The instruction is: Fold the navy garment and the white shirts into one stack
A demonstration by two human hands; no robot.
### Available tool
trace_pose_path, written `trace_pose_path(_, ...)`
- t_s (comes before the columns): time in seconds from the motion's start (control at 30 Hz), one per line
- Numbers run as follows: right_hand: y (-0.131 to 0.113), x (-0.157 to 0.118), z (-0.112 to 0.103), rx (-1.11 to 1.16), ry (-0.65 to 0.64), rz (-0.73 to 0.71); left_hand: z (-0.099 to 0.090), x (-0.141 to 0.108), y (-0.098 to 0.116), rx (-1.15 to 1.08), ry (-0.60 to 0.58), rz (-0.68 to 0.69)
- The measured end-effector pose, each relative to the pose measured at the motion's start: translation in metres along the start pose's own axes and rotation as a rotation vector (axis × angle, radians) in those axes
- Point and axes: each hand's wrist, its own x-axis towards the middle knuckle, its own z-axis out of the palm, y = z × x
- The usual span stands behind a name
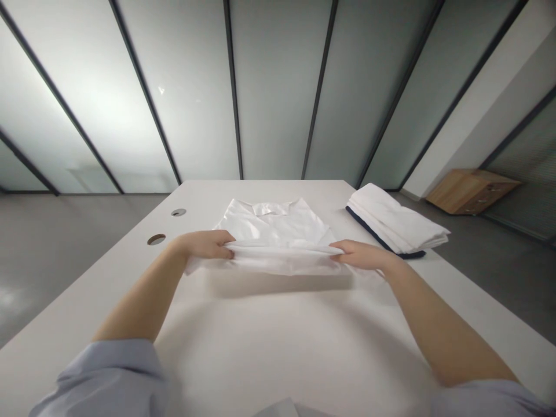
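A thin, glossy white piece of material (271, 223) lies crosswise in front of me; I cannot tell whether it is a plastic bag or a garment. Its far part rests on the white table (278, 347), wrinkled and shiny. The near part is folded over and raised, casting a shadow below. My left hand (207, 244) is closed on the left end of the fold, thumb on top. At the right end, my right hand (358, 255) pinches the same fold. The fingers under the material are partly hidden.
To the right, a stack of folded white cloth (397, 220) lies over a dark navy piece (373, 233) at the table's edge. Two round holes (156, 239) pierce the table on the left. Beyond stand frosted glass panels (278, 92) and a wooden cabinet (471, 191).
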Motion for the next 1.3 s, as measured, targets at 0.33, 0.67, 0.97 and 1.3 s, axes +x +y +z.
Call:
trace_pose_path(0.33, -0.003, 0.024, -0.109, -0.186, 0.055, -0.019, -0.088, 0.026, -0.001, 0.304, 0.126, -0.156)
trace_pose_path(0.67, -0.023, 0.153, -0.015, -0.646, 0.692, 0.231, -0.001, 0.128, -0.002, 0.399, 0.778, -0.297)
trace_pose_path(0.97, 0.001, 0.151, 0.082, -0.41, 0.374, 0.219, 0.099, 0.139, -0.02, 0.173, 0.426, -0.381)
trace_pose_path(1.3, 0.009, 0.147, 0.09, -0.356, 0.34, 0.262, 0.108, 0.135, -0.028, 0.103, 0.471, -0.527)
